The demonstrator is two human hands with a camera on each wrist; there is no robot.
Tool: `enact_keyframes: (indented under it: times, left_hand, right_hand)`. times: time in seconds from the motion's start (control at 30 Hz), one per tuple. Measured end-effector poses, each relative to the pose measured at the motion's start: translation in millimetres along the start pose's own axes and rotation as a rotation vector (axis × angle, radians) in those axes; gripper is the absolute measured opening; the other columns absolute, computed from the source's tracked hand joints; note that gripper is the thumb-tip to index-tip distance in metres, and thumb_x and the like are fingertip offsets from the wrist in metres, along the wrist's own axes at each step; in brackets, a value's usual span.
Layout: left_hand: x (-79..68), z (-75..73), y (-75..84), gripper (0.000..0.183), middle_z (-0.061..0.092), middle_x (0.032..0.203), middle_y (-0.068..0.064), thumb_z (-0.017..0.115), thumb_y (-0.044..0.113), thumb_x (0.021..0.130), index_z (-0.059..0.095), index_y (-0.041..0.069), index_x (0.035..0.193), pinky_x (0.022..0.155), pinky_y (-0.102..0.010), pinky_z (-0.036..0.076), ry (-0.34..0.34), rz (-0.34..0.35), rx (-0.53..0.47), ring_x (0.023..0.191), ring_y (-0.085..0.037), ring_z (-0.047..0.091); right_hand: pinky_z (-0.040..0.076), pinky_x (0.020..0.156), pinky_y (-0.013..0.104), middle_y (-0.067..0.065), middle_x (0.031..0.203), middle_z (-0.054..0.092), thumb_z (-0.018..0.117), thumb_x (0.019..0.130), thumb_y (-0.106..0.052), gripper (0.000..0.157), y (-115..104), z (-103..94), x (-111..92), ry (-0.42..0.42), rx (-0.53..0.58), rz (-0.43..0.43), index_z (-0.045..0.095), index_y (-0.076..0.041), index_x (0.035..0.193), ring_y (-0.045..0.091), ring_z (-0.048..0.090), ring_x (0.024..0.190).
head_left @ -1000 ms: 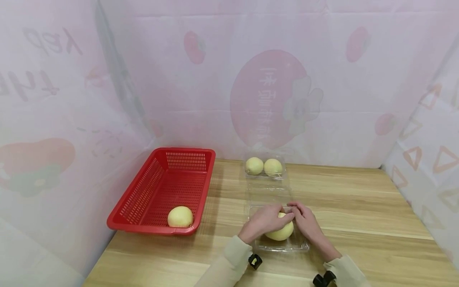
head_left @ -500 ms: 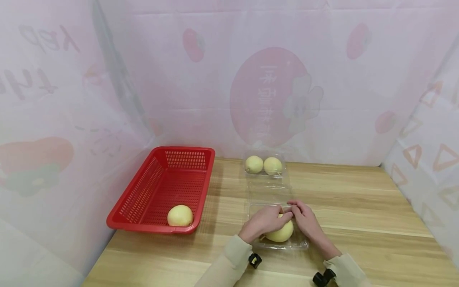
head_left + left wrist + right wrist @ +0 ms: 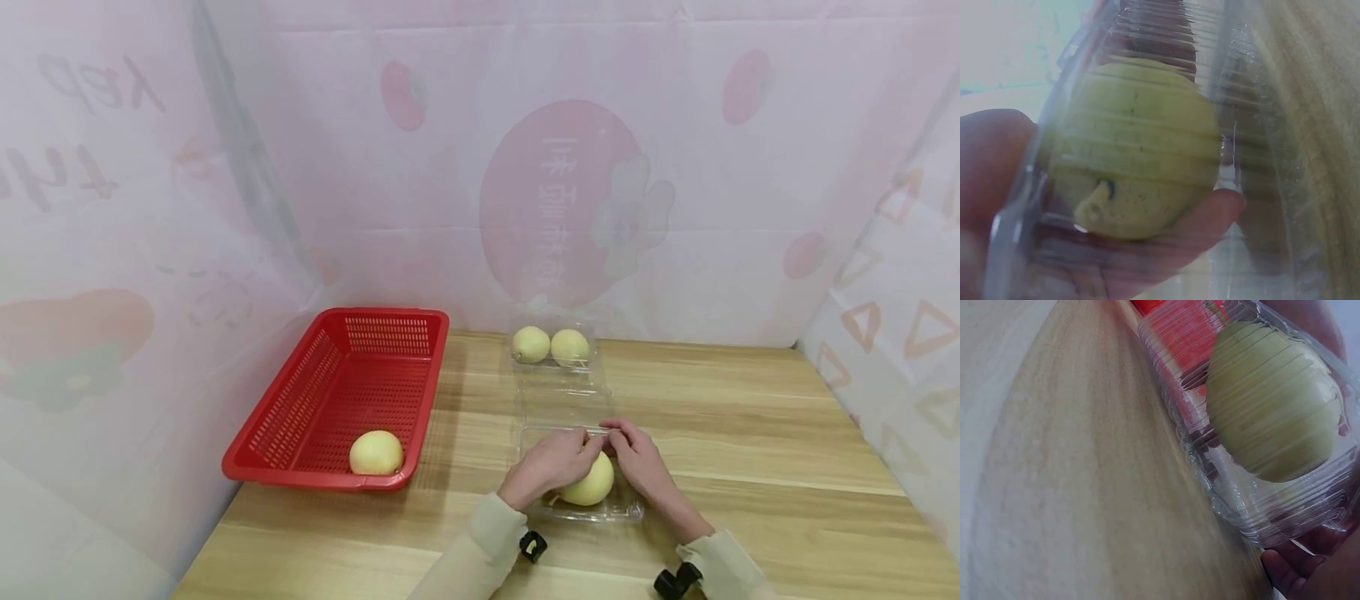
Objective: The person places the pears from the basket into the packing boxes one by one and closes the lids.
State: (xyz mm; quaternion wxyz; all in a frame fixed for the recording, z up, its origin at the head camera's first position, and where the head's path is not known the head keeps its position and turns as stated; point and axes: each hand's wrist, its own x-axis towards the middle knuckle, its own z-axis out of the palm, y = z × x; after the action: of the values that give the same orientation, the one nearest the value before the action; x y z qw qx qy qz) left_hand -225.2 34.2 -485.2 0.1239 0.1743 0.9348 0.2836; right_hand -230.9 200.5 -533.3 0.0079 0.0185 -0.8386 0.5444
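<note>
**Pale-yellow fruit (image 3: 591,485) being worked over by two hands at the lower centre of the frame**

The fruit is being held within the near end of a clear plastic container (image 3: 588,516), below and right of the head view's centre. Its upper-left side is being covered by the left hand (image 3: 542,468), whose fingers are being bent over it; whether the fruit is being gripped or merely touched cannot be told. In the left wrist view, the fruit is being seen through ribbed plastic, its short stem at the lower left, and a finger is being shown along its lower edge.

From the right, the right hand (image 3: 643,468) is being held at the container, its fingertips close to those of the left. What is being gripped by it, if anything, cannot be told, the tips being partly hidden in the head view. In the right wrist view, its fingers are being shown at the lower right, by the container's corner.

Farther up the head view, a left far fruit (image 3: 531,344) and a right far fruit (image 3: 570,347) are being enclosed side by side in clear plastic. On the left side of the frame, a basket fruit (image 3: 377,452) is being contained in the near right corner of a red slotted basket (image 3: 375,382). Basket and container are being supported by a wood-grain table (image 3: 750,442), and a printed pale sheet (image 3: 420,183) is being displayed behind.
</note>
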Motion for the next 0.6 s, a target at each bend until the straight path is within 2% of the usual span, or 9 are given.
enact_keyframes:
  times: [0.13,0.27,0.37,0.6]
  left_hand:
    - [-1.3,-1.3,0.6,0.047,0.066,0.091,-0.002,0.032,0.047,0.104,0.064,0.013,0.107,0.063,-0.026,0.045,0.009,0.012,0.013,0.071,-0.011,0.056]
    - [-3.6,-4.3,1.4,0.036,0.06,0.078,0.0,0.037,0.036,0.104,0.062,0.013,0.092,0.057,-0.025,0.043,0.02,0.025,-0.002,0.062,-0.012,0.053]
    - [-6.1,-7.9,1.7,0.029,0.056,0.072,0.003,0.042,0.031,0.102,0.061,0.014,0.087,0.053,-0.025,0.041,0.015,0.043,-0.024,0.058,-0.011,0.052]
    - [-11.2,-17.2,-0.2,0.028,0.061,0.08,0.007,0.044,0.031,0.101,0.066,0.014,0.101,0.057,-0.02,0.042,-0.045,0.118,0.01,0.064,-0.005,0.053]
  right_hand:
    - [0.049,0.085,0.023,0.016,0.101,0.072,0.041,0.102,-0.008,0.029,-0.4,-0.5,-0.6,0.007,-0.032,-0.011,0.061,0.002,0.121,0.014,0.066,0.094]
    - [0.049,0.087,0.024,0.015,0.101,0.072,0.042,0.102,-0.008,0.028,-0.8,-0.2,-0.8,0.004,-0.024,-0.026,0.062,0.002,0.12,0.017,0.066,0.097]
    - [0.051,0.085,0.023,0.017,0.1,0.072,0.041,0.102,-0.007,0.029,-1.4,0.0,-0.6,-0.013,0.023,-0.021,0.06,0.004,0.12,0.018,0.068,0.094]
    - [0.053,0.084,0.026,0.019,0.098,0.072,0.04,0.102,-0.006,0.029,-2.5,-1.6,-1.6,-0.014,0.031,-0.007,0.06,0.005,0.12,0.023,0.069,0.095]
